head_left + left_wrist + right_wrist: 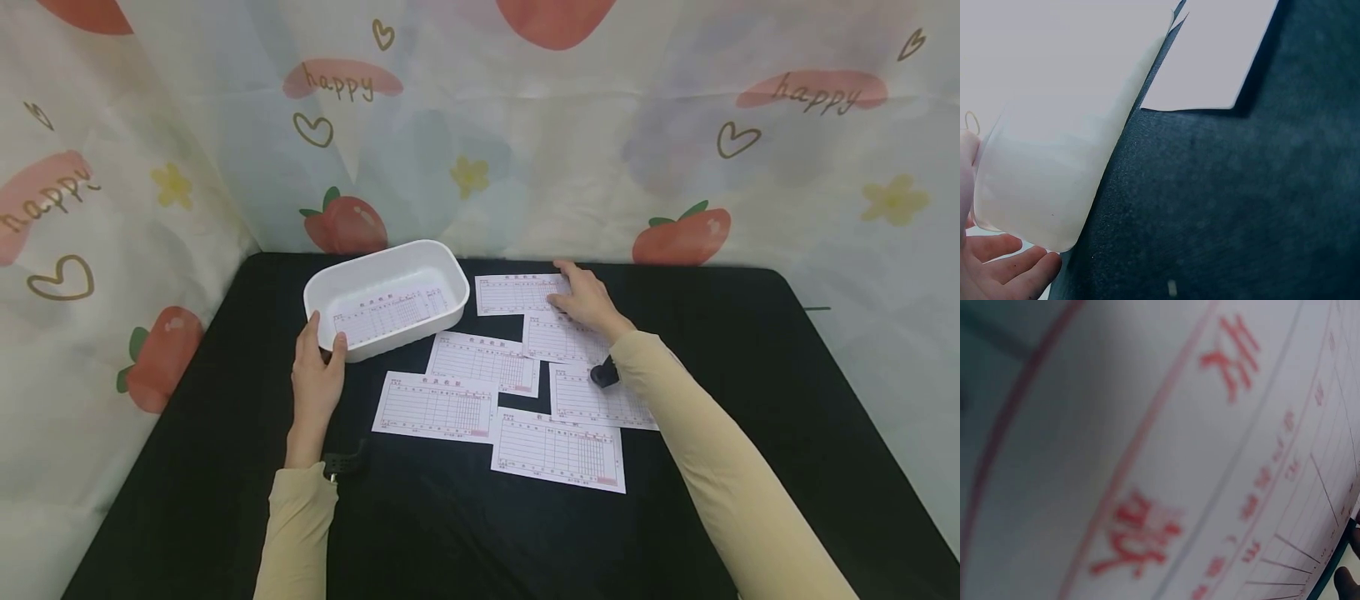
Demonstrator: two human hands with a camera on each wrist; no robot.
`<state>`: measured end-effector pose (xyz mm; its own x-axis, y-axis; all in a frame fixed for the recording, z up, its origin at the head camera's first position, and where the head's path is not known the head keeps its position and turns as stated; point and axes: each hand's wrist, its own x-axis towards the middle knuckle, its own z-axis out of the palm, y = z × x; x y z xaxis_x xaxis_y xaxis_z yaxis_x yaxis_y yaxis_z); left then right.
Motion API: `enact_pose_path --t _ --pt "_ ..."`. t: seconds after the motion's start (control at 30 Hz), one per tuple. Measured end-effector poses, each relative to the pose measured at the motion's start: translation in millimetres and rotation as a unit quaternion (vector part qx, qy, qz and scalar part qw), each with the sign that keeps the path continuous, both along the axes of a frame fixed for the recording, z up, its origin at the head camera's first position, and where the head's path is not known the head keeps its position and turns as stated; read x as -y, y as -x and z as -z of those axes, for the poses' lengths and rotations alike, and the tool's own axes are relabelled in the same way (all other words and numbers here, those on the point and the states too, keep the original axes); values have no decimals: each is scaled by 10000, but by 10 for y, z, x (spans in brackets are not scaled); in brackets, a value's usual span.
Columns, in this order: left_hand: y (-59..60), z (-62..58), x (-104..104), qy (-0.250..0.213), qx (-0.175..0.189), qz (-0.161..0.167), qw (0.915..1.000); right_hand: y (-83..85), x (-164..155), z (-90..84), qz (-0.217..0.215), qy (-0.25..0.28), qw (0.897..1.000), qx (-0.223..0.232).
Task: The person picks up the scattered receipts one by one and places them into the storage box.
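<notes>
black tabletop (750, 400), strawberry-print cloth behind. left hand (317, 379) curls round near rim of white tray (387, 297). right hand (587, 297), fingers spread flat, presses farthest form (513, 293); advisable to slide form off neighbour before lifting.

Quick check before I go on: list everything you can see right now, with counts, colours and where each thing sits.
Table: one, black cloth top, under everything.
Tub: one, white, rectangular, far left of centre on the table.
Form in tub: one, white with red print, lying inside the tub.
Loose forms: six, white with red print, spread right of and in front of the tub, some overlapping.
Backdrop: one, pale cloth with strawberries, hearts and "happy", behind and to both sides of the table.
Left hand: holds the near left corner of the tub, thumb over the rim.
Right hand: lies flat on the farthest form.
Sleeves: two, beige.
</notes>
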<state>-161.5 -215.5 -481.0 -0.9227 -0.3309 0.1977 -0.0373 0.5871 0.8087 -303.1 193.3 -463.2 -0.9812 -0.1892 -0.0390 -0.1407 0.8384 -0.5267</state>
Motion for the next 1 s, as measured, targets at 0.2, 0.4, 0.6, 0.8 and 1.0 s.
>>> enact_pose_path --t 0.2,0.4,0.6,0.8,1.0 --pt "-7 -9 -2 9 -16 31 10000 -13 2 2 15 -149 9998 -107" --pt "-9 -12 -5 6 -16 45 10000 -38 1 15 186 -161 9994 -228" --pt "-6 -14 -6 3 -10 30 10000 -36 31 32 341 -182 9982 -459" --pt "3 -6 -1 15 -1 23 10000 -19 67 42 300 -109 9964 -786" --pt "0 -7 2 -7 13 28 10000 -38 74 24 299 450 9956 -771"
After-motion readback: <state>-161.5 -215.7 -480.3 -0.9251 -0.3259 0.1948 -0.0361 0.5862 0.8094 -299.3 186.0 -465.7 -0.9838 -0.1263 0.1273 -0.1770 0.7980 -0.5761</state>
